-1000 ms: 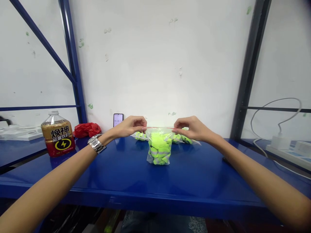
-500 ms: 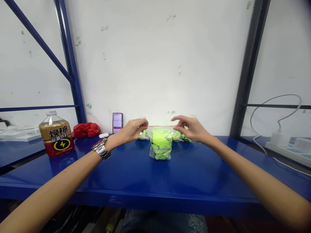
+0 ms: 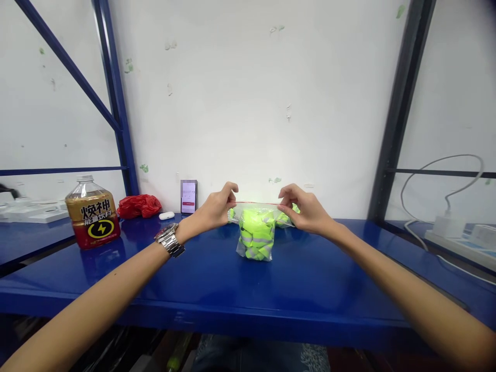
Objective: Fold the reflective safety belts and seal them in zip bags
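Observation:
A clear zip bag (image 3: 256, 235) packed with folded neon-yellow material with grey stripes hangs upright above the blue table, its red-lined top edge stretched level. The left top corner is pinched by my left hand (image 3: 219, 205), which has a metal watch on its wrist. At the right top corner, my right hand (image 3: 304, 207) grips the edge between thumb and fingers. Behind the bag, more bagged neon-yellow material (image 3: 285, 219) lies on the table, partly hidden by the bag and my hands.
On the blue table (image 3: 186, 289) stand a large drink bottle (image 3: 95, 214) and an upright phone (image 3: 188, 196). Near them lie a red plastic bag (image 3: 138, 206) and a white case (image 3: 166, 215). A white charger with cable (image 3: 448, 225) is at the right.
My right hand's fingers have closed in on the bag's top right corner. The bag sits slightly lower in view.

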### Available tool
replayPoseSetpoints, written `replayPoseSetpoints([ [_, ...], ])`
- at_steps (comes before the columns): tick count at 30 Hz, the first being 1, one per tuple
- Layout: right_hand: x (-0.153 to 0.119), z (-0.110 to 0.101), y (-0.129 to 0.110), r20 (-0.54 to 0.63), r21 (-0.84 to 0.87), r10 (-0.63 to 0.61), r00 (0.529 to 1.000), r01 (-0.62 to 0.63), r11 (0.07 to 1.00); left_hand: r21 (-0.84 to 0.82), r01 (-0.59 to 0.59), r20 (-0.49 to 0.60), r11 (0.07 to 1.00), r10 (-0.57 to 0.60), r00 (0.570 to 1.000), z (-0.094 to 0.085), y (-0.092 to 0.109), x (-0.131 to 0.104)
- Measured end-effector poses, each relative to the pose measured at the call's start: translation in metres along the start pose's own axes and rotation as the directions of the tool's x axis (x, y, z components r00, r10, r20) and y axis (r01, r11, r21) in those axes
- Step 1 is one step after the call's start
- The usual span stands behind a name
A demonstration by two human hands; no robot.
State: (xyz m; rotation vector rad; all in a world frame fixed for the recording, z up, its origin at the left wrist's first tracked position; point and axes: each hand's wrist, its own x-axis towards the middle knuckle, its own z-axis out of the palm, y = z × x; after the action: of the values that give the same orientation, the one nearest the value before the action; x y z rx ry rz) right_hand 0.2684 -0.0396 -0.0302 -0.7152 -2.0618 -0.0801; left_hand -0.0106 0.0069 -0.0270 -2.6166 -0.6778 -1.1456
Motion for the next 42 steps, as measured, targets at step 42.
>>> replayPoseSetpoints([
  [42,0.014,-0.006,-0.014,0.237,-0.081,0.026,0.971,-0.007,0.997,-0.191,0.123,0.188,0.974,-0.087,0.978,-0.017,0.027,0.008],
])
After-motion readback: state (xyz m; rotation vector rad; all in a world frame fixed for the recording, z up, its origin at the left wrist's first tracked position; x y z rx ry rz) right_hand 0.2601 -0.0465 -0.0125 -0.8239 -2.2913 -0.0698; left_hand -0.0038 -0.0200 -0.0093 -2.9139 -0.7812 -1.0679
